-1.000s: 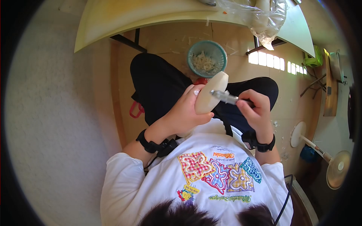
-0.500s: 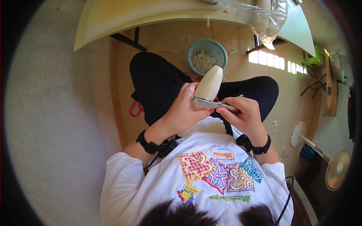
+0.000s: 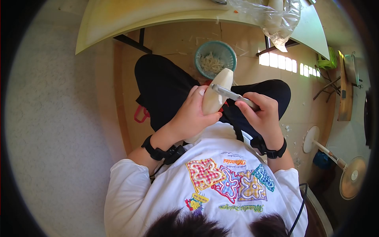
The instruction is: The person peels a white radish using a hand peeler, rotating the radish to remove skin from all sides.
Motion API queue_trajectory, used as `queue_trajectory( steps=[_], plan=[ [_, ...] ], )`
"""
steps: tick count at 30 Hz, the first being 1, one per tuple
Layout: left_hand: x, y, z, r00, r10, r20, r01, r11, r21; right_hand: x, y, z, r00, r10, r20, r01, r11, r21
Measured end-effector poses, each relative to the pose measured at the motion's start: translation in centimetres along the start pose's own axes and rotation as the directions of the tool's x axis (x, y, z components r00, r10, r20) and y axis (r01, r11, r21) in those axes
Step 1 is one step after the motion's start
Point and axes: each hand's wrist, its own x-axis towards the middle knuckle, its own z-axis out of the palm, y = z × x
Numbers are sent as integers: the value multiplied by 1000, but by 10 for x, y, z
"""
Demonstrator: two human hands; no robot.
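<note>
A long pale daikon radish [image 3: 214, 103] is tilted upward over my lap, its far tip pointing toward the basket. My left hand [image 3: 192, 108] is wrapped round its lower part, with the thumb across the near side. In my right hand [image 3: 262, 112] is a metal peeler [image 3: 233, 94], gripped by its handle. The peeler's head lies against the upper half of the radish. Under the tip, on the floor between my knees, stands a teal plastic basket [image 3: 198, 65] containing pale peelings [image 3: 211, 63].
A table [image 3: 166, 19] stretches across the front, with a clear plastic bag [image 3: 282, 25] of pale radishes hanging over its edge. Peel scraps lie on the tiled floor [image 3: 173, 37]. A fan [image 3: 352, 177] and a wooden board [image 3: 346, 96] are at the right.
My right hand has carried the peeler up along the radish, away from my body, from its lower part to its upper half. My left hand keeps its hold in nearly the same place.
</note>
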Motion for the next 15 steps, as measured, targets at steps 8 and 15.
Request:
queue_trajectory(
  steps=[8,15],
  plan=[
    [-2,-4,0,999,47,24,-48,999,17,7,12,-9,996,87,-11,-85,990,110],
    [-2,2,-3,998,57,17,-57,998,12,11,22,-4,987,155,-35,-146,973,179]
  ],
)
